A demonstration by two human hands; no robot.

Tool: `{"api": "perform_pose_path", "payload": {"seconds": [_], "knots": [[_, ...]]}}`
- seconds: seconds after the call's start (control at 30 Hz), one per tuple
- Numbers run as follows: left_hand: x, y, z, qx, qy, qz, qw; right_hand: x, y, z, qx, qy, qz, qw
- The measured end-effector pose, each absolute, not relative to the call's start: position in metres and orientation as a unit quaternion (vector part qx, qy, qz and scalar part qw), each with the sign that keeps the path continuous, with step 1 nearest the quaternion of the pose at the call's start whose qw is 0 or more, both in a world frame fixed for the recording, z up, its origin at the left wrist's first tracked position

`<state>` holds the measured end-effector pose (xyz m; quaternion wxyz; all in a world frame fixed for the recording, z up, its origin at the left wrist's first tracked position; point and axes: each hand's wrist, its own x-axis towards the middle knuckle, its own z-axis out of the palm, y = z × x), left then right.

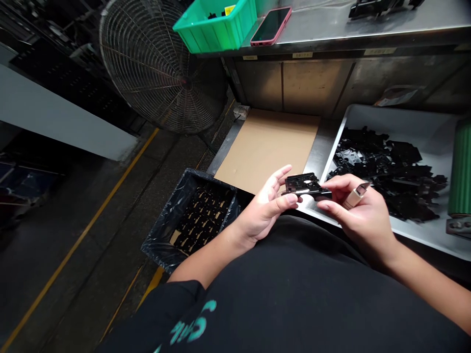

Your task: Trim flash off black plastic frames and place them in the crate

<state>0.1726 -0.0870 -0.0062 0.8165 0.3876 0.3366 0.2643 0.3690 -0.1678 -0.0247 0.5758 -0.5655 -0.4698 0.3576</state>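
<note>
A black plastic part [303, 184] is held between both hands, above the near edge of a grey tray. My left hand [271, 202] grips its left side, thumb in front and the other fingers spread behind. My right hand [356, 211] pinches the part's right end between thumb and index finger. A small pale-handled tool with a dark pointed tip [356, 195] is also tucked in the fingers of my right hand. Many black parts [397, 171] lie heaped in the grey tray [405, 117] to the right.
A cardboard sheet [272, 142] lies on the metal bench. Rows of black parts fill a lined bin [162, 245] at lower left. A large fan [162, 63] stands behind. On the shelf are a green basket [221, 34] and a phone [271, 26]. A green object [460, 166] borders the tray.
</note>
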Motion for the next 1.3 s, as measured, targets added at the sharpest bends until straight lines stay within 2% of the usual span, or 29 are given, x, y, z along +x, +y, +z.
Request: {"api": "perform_pose_path", "payload": {"seconds": [0.33,0.7,0.93,1.1,1.2,1.3], "knots": [[0.164,-0.085,0.001,0.543,0.218,0.303,0.752,0.379,-0.172,-0.026,-0.509,-0.526,0.363,0.576],[0.152,-0.087,0.01,0.664,0.204,0.355,0.626,0.382,-0.181,-0.019,-0.475,-0.583,0.328,0.572],[0.156,-0.09,0.021,0.656,0.253,0.352,0.618,0.389,-0.182,-0.004,-0.454,-0.616,0.308,0.565],[0.158,-0.092,0.026,0.661,0.28,0.34,0.607,0.397,-0.176,0.01,-0.44,-0.695,0.19,0.536],[0.157,-0.085,0.018,0.712,0.247,0.339,0.563,0.396,-0.171,0.017,-0.447,-0.744,0.122,0.481],[0.156,-0.077,0.008,0.766,0.192,0.351,0.502,0.393,-0.165,0.018,-0.436,-0.76,0.076,0.476]]}}
